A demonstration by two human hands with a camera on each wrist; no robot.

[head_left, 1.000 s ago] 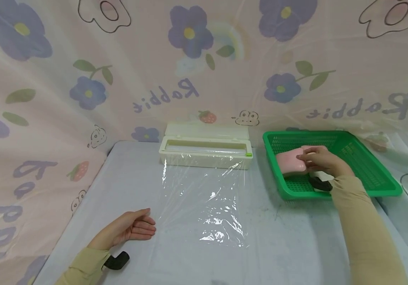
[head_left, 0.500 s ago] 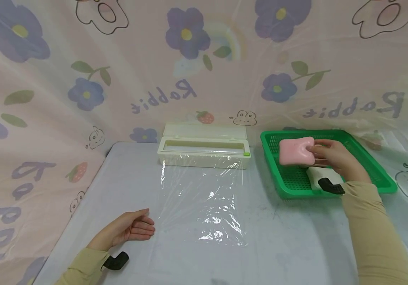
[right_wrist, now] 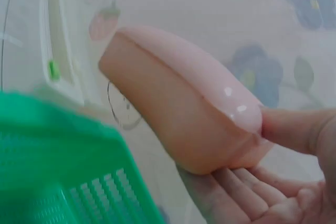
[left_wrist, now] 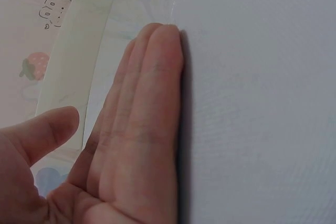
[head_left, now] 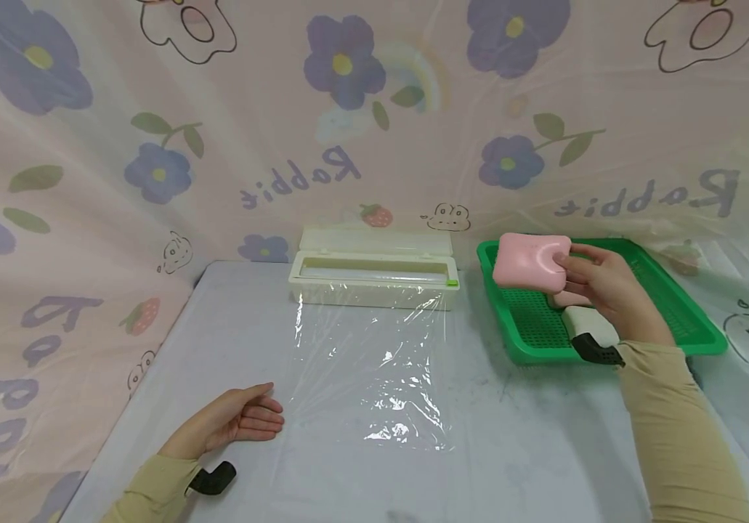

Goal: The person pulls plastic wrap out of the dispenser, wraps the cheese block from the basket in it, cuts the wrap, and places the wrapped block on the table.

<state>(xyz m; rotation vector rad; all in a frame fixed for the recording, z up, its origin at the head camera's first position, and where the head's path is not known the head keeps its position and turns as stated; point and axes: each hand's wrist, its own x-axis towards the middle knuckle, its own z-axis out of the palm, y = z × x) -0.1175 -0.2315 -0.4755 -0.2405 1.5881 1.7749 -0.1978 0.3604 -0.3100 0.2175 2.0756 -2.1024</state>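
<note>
My right hand (head_left: pixel 609 283) grips a pink bar of soap (head_left: pixel 527 263) by its right end, thumb on the top face and fingers beneath, raised over the left part of the green basket (head_left: pixel 518 345). In the right wrist view the soap (right_wrist: pixel 178 98) shows thick, rounded sides. Below the hand, a white bar (head_left: pixel 588 325) and another pink bar (head_left: pixel 567 298), mostly hidden, lie in the basket. My left hand (head_left: pixel 240 419) rests on its side on the table with fingers extended, beside the left edge of a sheet of cling film (head_left: pixel 374 378). It holds nothing.
Behind the sheet stands a cream cling film dispenser (head_left: pixel 374 294), lid up, with a roll inside and a green slider (head_left: pixel 452 283) at its right end. The film runs from it over the white table (head_left: pixel 511 457). A printed curtain (head_left: pixel 217 131) closes off the back and sides.
My right hand has lifted the pink soap out from among the bars in the basket, up and slightly left. The white bar now shows more plainly. My left hand has stayed put.
</note>
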